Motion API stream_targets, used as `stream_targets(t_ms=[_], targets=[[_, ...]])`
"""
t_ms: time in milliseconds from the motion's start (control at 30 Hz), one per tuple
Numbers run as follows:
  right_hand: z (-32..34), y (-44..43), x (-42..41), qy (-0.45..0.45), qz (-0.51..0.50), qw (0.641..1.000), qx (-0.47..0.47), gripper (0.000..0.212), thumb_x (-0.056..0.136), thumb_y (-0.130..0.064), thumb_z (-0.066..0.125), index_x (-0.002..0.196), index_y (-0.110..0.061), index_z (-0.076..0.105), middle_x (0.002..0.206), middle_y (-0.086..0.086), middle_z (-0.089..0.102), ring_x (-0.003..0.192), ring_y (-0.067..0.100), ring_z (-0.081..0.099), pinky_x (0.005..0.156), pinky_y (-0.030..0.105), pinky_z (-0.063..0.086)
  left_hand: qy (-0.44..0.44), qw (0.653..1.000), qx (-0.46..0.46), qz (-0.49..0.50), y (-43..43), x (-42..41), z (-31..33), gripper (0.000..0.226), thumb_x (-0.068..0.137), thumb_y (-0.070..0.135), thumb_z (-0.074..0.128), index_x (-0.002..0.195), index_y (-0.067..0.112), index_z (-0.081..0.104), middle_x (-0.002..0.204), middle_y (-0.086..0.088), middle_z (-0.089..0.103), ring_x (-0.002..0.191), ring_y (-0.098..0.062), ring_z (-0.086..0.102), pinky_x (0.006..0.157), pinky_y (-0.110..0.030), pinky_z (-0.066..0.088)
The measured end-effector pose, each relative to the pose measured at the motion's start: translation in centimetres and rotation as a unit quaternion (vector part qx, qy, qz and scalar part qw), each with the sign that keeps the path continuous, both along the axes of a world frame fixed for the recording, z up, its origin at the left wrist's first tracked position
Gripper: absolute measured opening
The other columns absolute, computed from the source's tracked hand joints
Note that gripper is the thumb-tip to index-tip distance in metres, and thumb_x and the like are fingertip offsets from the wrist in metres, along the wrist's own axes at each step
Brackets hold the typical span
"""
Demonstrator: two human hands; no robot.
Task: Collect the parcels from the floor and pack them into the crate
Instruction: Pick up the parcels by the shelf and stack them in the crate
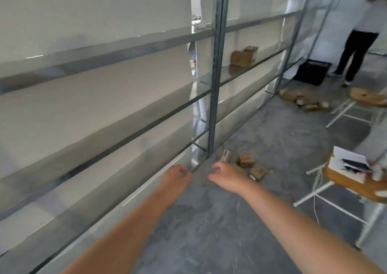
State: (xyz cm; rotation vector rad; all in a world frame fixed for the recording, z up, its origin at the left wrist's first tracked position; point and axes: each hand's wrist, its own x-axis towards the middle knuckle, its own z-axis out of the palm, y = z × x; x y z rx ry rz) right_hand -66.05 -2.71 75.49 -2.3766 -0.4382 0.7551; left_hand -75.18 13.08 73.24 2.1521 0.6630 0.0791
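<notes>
Several small brown cardboard parcels (pixel 247 160) lie on the grey floor at the foot of a metal shelf post. More parcels (pixel 303 101) lie in a heap farther back. A black crate (pixel 313 71) stands on the floor beyond that heap. Both my arms reach forward. My left hand (pixel 177 176) hangs empty with loosely curled fingers, left of the near parcels. My right hand (pixel 225 176) is also empty, fingers loosely curled, just in front of the near parcels and partly covering them. The view is blurred.
A long metal shelving unit (pixel 215 74) runs along the left; a cardboard box (pixel 243 58) sits on one shelf. Two white-legged stools (pixel 356 181) with wooden seats stand at the right, the nearer holding papers. A person (pixel 360 43) stands by the crate.
</notes>
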Motion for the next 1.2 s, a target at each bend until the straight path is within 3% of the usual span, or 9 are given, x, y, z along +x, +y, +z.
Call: stream_targets(t_ms=[133, 233, 433, 500, 600, 800, 933, 1100, 1200], targets=[[-1.9, -5.5, 3.0, 0.034, -0.084, 0.996, 0.012, 0.051, 0.085, -0.036, 0.061, 0.131, -0.017, 0.049, 0.126, 0.004, 0.058, 0.109, 0.020, 0.059, 0.092, 0.031, 0.047, 0.034, 0.997, 0.007, -0.066, -4.4, 5.2, -1.1, 0.028, 0.091, 0.029, 0.055, 0.117, 0.019, 0.062, 0.118, -0.001, 0.059, 0.108, -0.018, 0.058, 0.078, -0.018, 0.037], [-3.0, -9.0, 4.9, 0.055, -0.129, 0.990, 0.012, 0.050, 0.090, -0.034, 0.059, 0.134, -0.015, 0.046, 0.129, 0.005, 0.055, 0.111, 0.021, 0.058, 0.084, 0.029, 0.045, 0.051, 0.991, 0.020, -0.118, -7.1, 9.1, -2.2, 0.031, 0.092, 0.030, 0.055, 0.120, 0.019, 0.061, 0.126, 0.001, 0.056, 0.117, -0.018, 0.054, 0.082, -0.019, 0.034], [-4.6, -13.6, 10.5, 0.085, -0.212, 0.974, -0.006, 0.051, 0.091, -0.031, 0.058, 0.137, -0.014, 0.046, 0.131, 0.006, 0.055, 0.102, 0.017, 0.054, 0.079, 0.024, 0.038, 0.073, 0.982, -0.004, -0.177, -9.4, 17.4, -4.2, 0.028, 0.092, 0.028, 0.055, 0.115, 0.015, 0.063, 0.117, -0.001, 0.062, 0.112, -0.019, 0.058, 0.089, -0.024, 0.042], [-4.5, -14.0, 13.3, 0.080, -0.221, 0.972, -0.017, 0.051, 0.093, -0.032, 0.056, 0.139, -0.015, 0.044, 0.132, 0.006, 0.054, 0.100, 0.016, 0.052, 0.079, 0.025, 0.038, 0.066, 0.977, -0.002, -0.203, -9.6, 20.6, -4.5, 0.030, 0.093, 0.025, 0.054, 0.118, 0.011, 0.062, 0.121, -0.004, 0.063, 0.113, -0.019, 0.058, 0.093, -0.026, 0.043], [-4.1, -13.6, 18.0, 0.075, -0.235, 0.969, -0.033, 0.051, 0.094, -0.032, 0.054, 0.140, -0.016, 0.041, 0.133, 0.006, 0.054, 0.109, 0.021, 0.056, 0.081, 0.028, 0.042, 0.063, 0.972, -0.006, -0.225, -9.3, 25.8, -4.6, 0.031, 0.095, 0.025, 0.052, 0.121, 0.012, 0.061, 0.123, 0.000, 0.061, 0.113, -0.016, 0.057, 0.086, -0.020, 0.039], [-2.8, -11.0, 27.0, 0.068, -0.240, 0.967, -0.049, 0.051, 0.093, -0.028, 0.056, 0.140, -0.014, 0.041, 0.134, 0.007, 0.053, 0.113, 0.021, 0.056, 0.094, 0.033, 0.045, 0.057, 0.971, -0.027, -0.231, -7.2, 36.1, -4.8, 0.033, 0.093, 0.031, 0.052, 0.122, 0.016, 0.060, 0.125, -0.001, 0.060, 0.111, -0.016, 0.058, 0.087, -0.026, 0.042], [-2.4, -10.3, 32.2, 0.053, -0.246, 0.966, -0.056, 0.045, 0.092, -0.029, 0.055, 0.134, -0.016, 0.047, 0.130, 0.005, 0.055, 0.111, 0.020, 0.055, 0.088, 0.031, 0.043, 0.049, 0.969, -0.006, -0.243, -6.0, 41.2, -5.4, 0.032, 0.094, 0.026, 0.053, 0.122, 0.013, 0.061, 0.128, -0.002, 0.059, 0.117, -0.016, 0.056, 0.088, -0.019, 0.035], [-3.4, -11.7, 36.2, 0.062, -0.257, 0.963, -0.059, 0.044, 0.093, -0.029, 0.054, 0.134, -0.015, 0.047, 0.121, 0.005, 0.057, 0.098, 0.017, 0.057, 0.076, 0.029, 0.043, 0.057, 0.965, 0.003, -0.255, -6.0, 45.3, -6.2, 0.027, 0.093, 0.025, 0.054, 0.116, 0.018, 0.066, 0.122, 0.001, 0.063, 0.114, -0.013, 0.057, 0.092, -0.021, 0.039], [-4.2, -13.5, 38.7, 0.071, -0.275, 0.957, -0.062, 0.050, 0.093, -0.030, 0.054, 0.139, -0.016, 0.043, 0.131, 0.006, 0.054, 0.108, 0.020, 0.057, 0.080, 0.029, 0.045, 0.070, 0.960, 0.003, -0.271, -7.0, 48.1, -6.8, 0.026, 0.093, 0.026, 0.052, 0.116, 0.021, 0.065, 0.123, 0.003, 0.062, 0.111, -0.011, 0.058, 0.092, -0.021, 0.040]])
